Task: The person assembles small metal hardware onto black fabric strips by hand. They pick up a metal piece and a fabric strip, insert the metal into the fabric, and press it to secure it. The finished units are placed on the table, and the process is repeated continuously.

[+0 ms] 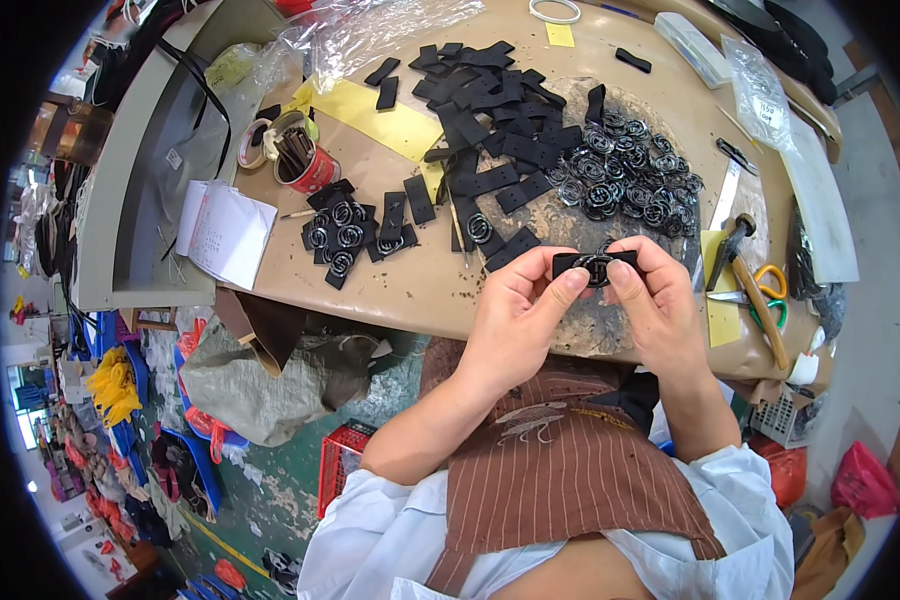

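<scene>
Between both hands, above the near edge of the table, is a black strap piece with a dark, shiny round ornament at its middle. My left hand pinches its left end, thumb in front. The right end is pinched by my right hand, its thumb against the ornament. A heap of similar loose ornaments lies just beyond my hands. Farther left spreads a pile of flat black strap pieces, some showing small holes. Strap pieces with ornaments on them lie together on the left.
A red tin of dark sticks and a tape roll stand at the left, near a notepad. On the right lie a hammer, scissors and a clear plastic bag. A grey sack sits below the table edge.
</scene>
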Motion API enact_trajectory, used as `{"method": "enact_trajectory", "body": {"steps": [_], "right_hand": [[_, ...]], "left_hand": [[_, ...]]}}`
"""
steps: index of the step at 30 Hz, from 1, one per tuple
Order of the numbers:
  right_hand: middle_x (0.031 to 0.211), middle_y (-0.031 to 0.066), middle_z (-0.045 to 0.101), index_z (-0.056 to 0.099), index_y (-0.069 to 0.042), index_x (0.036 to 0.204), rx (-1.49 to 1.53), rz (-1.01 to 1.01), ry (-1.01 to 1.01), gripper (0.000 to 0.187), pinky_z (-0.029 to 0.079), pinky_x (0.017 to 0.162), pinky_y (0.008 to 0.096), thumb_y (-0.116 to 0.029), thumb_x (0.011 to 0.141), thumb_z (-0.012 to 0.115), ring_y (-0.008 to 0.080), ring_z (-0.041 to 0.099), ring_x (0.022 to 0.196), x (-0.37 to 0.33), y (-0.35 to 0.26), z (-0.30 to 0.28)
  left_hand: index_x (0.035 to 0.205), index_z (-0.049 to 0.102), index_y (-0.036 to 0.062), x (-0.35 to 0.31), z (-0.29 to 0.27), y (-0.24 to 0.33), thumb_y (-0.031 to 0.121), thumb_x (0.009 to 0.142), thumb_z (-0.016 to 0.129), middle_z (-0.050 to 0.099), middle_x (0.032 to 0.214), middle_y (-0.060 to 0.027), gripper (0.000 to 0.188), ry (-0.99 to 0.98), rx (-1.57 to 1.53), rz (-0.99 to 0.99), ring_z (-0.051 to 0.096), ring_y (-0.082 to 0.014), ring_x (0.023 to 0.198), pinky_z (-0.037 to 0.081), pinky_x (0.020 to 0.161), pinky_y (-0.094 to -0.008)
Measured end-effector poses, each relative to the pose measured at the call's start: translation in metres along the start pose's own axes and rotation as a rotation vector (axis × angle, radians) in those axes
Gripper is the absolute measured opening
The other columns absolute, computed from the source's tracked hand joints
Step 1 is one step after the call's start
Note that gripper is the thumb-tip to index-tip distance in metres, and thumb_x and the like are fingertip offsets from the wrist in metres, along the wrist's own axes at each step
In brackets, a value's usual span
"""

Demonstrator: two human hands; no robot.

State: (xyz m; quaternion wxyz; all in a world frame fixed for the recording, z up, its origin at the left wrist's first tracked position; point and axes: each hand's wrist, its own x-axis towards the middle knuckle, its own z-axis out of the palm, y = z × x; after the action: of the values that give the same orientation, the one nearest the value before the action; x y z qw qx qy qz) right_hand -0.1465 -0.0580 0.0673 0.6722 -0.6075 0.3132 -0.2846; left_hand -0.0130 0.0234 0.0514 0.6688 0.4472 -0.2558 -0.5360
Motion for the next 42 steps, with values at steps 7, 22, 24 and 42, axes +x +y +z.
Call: {"method": "enact_trajectory", "body": {"steps": [7,22,24,42], "right_hand": [[0.088,-0.0007,0.059,0.055,0.001,0.101,0.126,0.09,-0.075,0.016,0.043,0.073,0.0182,-0.01,0.089,0.058,0.0036,0.053,0.081,0.004,-0.008,-0.005],[0.097,0.0056,0.053,0.053,0.001,0.099,-0.044,-0.271,0.073,0.012,0.041,0.08,0.0229,0.002,0.087,0.055,0.0093,0.051,0.089,-0.012,0.003,0.014],[0.098,0.0072,0.053,0.053,0.001,0.098,-0.019,-0.341,0.1,0.013,0.041,0.08,0.0232,0.003,0.086,0.056,0.0104,0.051,0.09,-0.014,0.011,0.019],[0.087,0.0134,0.06,0.061,0.001,0.096,-0.867,-0.189,0.159,0.02,0.048,0.065,0.0331,-0.004,0.077,0.065,0.026,0.06,0.072,0.031,0.048,-0.039]], "left_hand": [[0.101,0.057,-0.0009,-0.004,-0.001,-0.007,0.012,0.09,0.057,0.06,0.093,-0.0021,0.017,0.008,0.054,0.096,0.054,-0.0059,0.084,0.044,0.077,-0.0204],[0.105,0.059,0.0001,-0.01,-0.006,-0.01,0.008,0.087,0.06,0.061,0.099,-0.0029,0.019,0.002,-0.376,-0.119,0.055,-0.0104,0.094,0.043,0.086,-0.0249],[0.102,0.06,0.0006,-0.013,0.0,-0.011,0.007,0.087,0.06,0.061,0.098,-0.0033,0.016,0.031,-0.446,-0.088,0.054,-0.0111,0.097,0.042,0.087,-0.0256],[0.117,0.056,0.0042,0.023,-0.162,0.036,0.011,0.082,0.066,0.053,0.109,-0.0045,0.037,0.952,1.22,0.518,0.051,-0.0048,0.063,0.044,0.063,-0.0213]]}}
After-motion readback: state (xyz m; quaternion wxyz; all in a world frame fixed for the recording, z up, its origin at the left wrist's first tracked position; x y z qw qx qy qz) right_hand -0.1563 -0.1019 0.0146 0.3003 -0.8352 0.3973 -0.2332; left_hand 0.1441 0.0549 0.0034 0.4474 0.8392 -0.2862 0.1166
